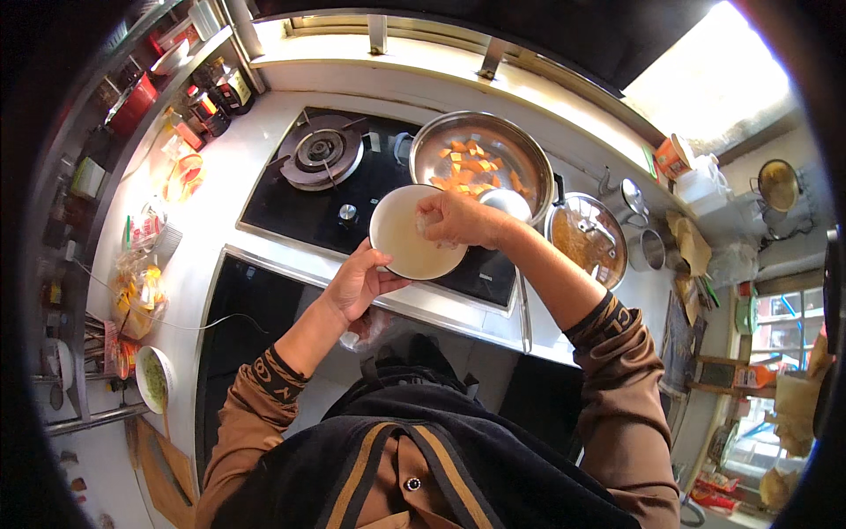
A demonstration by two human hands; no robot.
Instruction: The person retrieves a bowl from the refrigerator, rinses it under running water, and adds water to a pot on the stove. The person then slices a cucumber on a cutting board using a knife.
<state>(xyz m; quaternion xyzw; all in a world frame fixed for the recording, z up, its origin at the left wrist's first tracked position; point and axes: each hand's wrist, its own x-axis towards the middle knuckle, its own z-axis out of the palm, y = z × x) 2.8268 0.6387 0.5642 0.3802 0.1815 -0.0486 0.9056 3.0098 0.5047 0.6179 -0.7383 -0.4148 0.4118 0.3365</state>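
My left hand (360, 278) grips the near-left rim of a white bowl (386, 231) with a dark edge. Cloudy pale liquid (420, 254) fills the lower part of the bowl. Over its right side my right hand (456, 221) dips with curled fingers; something wet and whitish shows at the fingertips, too unclear to name. Just beyond the bowl a wide steel pan (433, 142) sits on the black gas hob (264, 205), with orange chunks (469, 165), perhaps pumpkin or sweet potato, in it. A metal ladle (505, 203) rests at the pan's near side, partly hidden by my right forearm.
A glass-lidded pan (585, 241) stands right of the hob, near a steel cup (648, 250). The left burner (322, 149) bears no pot. Sauce bottles (231, 86) line the back left. A bowl of green food (153, 380) and a cleaver on a board (165, 456) lie left.
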